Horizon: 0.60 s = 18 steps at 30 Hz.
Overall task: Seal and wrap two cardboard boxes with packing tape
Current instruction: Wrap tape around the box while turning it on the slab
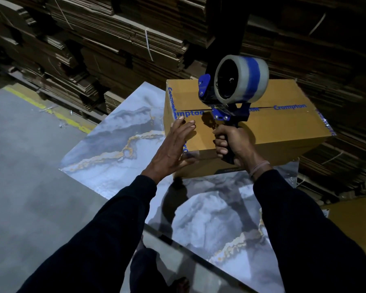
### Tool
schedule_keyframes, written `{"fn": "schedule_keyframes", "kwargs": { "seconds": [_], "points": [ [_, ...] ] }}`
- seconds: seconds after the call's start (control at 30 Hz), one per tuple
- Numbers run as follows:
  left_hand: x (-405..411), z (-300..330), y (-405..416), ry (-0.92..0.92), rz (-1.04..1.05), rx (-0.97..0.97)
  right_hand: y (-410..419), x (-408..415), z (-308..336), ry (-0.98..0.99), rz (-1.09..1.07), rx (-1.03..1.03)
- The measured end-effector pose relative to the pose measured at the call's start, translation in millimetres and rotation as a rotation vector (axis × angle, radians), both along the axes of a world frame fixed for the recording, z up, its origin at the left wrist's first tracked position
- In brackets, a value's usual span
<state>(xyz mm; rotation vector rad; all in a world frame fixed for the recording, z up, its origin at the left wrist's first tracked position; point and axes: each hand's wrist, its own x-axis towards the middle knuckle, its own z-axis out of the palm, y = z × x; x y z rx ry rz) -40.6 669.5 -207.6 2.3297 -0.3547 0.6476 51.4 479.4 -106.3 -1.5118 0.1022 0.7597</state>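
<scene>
Marble-patterned tabletop (118, 132): left hand (173, 149) flat, fingers straight, steadies the cardboard box (283, 125); right hand (232, 142) grips the tape dispenser (232, 92). Lifted off the seam, tape may wrinkle.

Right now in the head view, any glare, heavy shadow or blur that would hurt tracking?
Head view: dim overall, the stacked flat cardboard behind nearly black; glossy marble tabletop carries dark reflections of the arms under the cardboard box; left hand slightly motion-soft; tape dispenser and right hand fairly sharp; wide-angle bending toward the edges.
</scene>
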Motion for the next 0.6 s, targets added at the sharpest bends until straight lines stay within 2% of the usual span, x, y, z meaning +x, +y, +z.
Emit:
{"fn": "schedule_keyframes", "kwargs": {
  "seconds": [0.07,0.17,0.3,0.4,0.6],
  "points": [
    [-4,7,0,0.034,-0.02,-0.002,-1,-1,-1,0.005,-0.004,0.014],
    [-11,16,-6,0.147,-0.01,-0.116,-2,0,-5,0.005,-0.013,0.026],
    [-5,10,-15,0.046,0.07,-0.156,-1,1,-6,0.01,-0.02,0.034],
    [-1,4,-15,0.04,0.058,-0.204,0,3,-5,0.009,-0.023,0.02],
    [-12,22,-7,0.223,-0.043,-0.202,-1,0,0,0.006,-0.01,0.03]
  ]
}}
